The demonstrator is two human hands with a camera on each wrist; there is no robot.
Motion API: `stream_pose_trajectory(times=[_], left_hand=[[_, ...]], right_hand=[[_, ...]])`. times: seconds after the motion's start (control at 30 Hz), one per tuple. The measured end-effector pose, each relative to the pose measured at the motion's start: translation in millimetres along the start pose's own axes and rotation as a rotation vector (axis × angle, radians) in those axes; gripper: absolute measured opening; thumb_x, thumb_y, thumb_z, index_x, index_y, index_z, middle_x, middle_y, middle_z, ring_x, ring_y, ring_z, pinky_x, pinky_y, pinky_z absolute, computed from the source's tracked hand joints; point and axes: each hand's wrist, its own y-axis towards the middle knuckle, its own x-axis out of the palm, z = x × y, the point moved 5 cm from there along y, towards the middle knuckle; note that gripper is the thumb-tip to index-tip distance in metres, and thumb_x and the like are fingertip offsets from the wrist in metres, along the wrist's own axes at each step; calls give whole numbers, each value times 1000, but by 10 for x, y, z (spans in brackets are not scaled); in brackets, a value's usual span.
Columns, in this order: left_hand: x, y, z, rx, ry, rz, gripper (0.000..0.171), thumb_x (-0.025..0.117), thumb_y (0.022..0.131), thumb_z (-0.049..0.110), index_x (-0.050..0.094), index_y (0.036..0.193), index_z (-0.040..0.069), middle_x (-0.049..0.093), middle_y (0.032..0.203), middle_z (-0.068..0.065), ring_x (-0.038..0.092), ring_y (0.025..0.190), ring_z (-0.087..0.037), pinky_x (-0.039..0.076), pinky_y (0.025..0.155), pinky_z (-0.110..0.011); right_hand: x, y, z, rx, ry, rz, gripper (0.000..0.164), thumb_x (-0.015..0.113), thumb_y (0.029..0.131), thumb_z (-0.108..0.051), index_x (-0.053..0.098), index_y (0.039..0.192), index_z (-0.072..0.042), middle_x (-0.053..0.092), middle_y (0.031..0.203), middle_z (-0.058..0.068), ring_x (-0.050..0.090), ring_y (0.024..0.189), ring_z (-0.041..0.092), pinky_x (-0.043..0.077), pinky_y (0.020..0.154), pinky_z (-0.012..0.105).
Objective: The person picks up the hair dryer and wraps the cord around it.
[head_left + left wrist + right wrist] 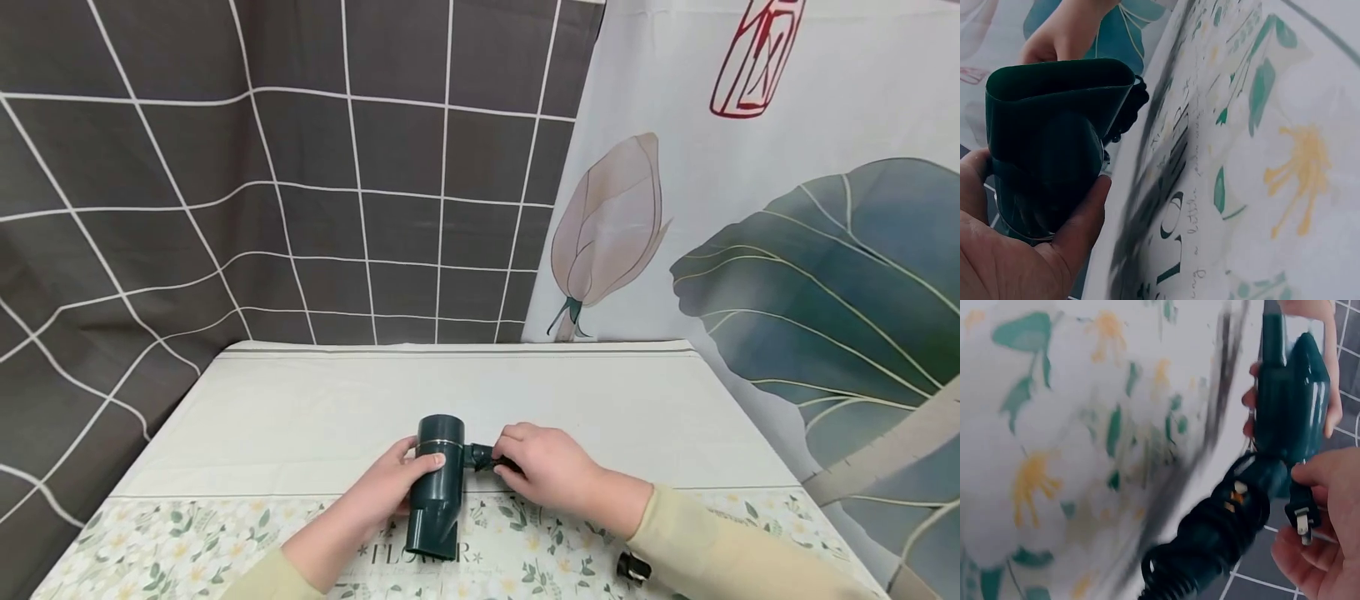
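Note:
A dark green hair dryer (pixel 441 475) is held over the table, its flat nozzle (pixel 1060 84) toward the near edge. My left hand (pixel 390 483) grips the barrel, thumb across the top and fingers round the far side. A black cord (pixel 1200 528) is wound in several turns round the handle, which points right in the head view. My right hand (pixel 551 467) is beside the handle. In the right wrist view its thumb and fingers pinch the two-pronged plug (pixel 1301 509) at the cord's end, next to the coils.
A white and floral cloth (pixel 247 533) with printed lettering covers the table. Near the right sleeve lies a small black object (pixel 633 568). A dark grid-patterned curtain (pixel 397 167) and a white flower-printed one (pixel 675 108) hang behind.

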Motion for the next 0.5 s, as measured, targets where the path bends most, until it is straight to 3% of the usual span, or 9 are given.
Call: stream_pose_trajectory(times=[0.27, 0.5], left_hand=[[-17, 83, -21, -16, -16, 40, 94, 65, 92, 50, 15, 155, 2, 61, 122, -24, 69, 92, -28, 55, 78, -44], [-7, 142, -42, -20, -42, 68, 97, 66, 91, 51, 15, 155, -1, 58, 124, -26, 67, 96, -27, 55, 80, -43]], right_hand=[[255, 6, -50, 121, -65, -55, 13, 73, 90, -25, 63, 86, -18, 54, 81, -7, 52, 70, 8, 49, 60, 27], [391, -6, -51, 224, -12, -80, 11, 76, 88, -22, 67, 89, -16, 57, 84, -6, 58, 73, 7, 52, 67, 27]])
